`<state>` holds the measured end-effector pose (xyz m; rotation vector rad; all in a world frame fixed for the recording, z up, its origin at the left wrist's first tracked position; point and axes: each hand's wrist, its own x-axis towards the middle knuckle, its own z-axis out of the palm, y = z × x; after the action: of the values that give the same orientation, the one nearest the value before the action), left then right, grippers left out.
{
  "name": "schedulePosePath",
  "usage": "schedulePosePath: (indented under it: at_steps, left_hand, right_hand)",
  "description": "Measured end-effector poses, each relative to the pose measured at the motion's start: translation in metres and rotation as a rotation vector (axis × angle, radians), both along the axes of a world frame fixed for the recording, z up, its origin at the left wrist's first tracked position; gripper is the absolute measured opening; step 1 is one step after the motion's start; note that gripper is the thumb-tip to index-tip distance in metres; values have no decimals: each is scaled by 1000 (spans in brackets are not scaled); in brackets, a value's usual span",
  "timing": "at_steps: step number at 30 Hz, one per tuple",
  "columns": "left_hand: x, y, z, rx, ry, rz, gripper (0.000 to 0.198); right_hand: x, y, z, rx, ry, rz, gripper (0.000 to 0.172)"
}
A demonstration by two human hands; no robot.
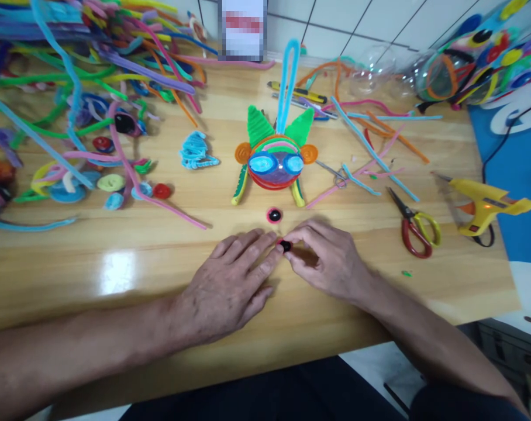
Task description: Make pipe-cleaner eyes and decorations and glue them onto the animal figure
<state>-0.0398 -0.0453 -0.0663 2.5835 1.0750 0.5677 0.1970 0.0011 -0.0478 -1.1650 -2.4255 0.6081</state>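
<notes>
Both my hands rest on the wooden table (116, 263), meeting over a small black-and-pink coil (285, 246). My left hand (230, 283) lies mostly flat and touches the coil with its fingertips. My right hand (324, 260) pinches the same coil between thumb and fingers. A second pink coil with a black centre (273, 216) lies just beyond them. Further back stands a pipe-cleaner figure (277, 158) with blue round eyes, green ears, orange spirals and a tall blue loop.
Heaps of coloured pipe cleaners (94, 70) and coiled discs cover the left. Red-and-yellow scissors (414, 225) and a yellow glue gun (485, 204) lie to the right. Loose pipe cleaners (371, 146), a yellow knife (298, 92) and clear plastic spheres (375, 73) sit behind.
</notes>
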Motion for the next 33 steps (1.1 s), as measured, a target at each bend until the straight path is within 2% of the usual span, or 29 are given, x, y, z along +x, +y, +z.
schedulePosePath:
  at_steps: [8, 15, 33]
  left_hand:
    - [1, 0, 0, 24, 54, 7, 48]
    - [-1, 0, -1, -12, 4, 7, 49]
    - [0, -1, -2, 34, 85, -22, 50]
  right_hand:
    - [0, -1, -2, 5, -20, 2, 16]
    - [3, 0, 2, -28, 31, -1, 19]
    - [4, -1, -4, 42, 22, 16, 16]
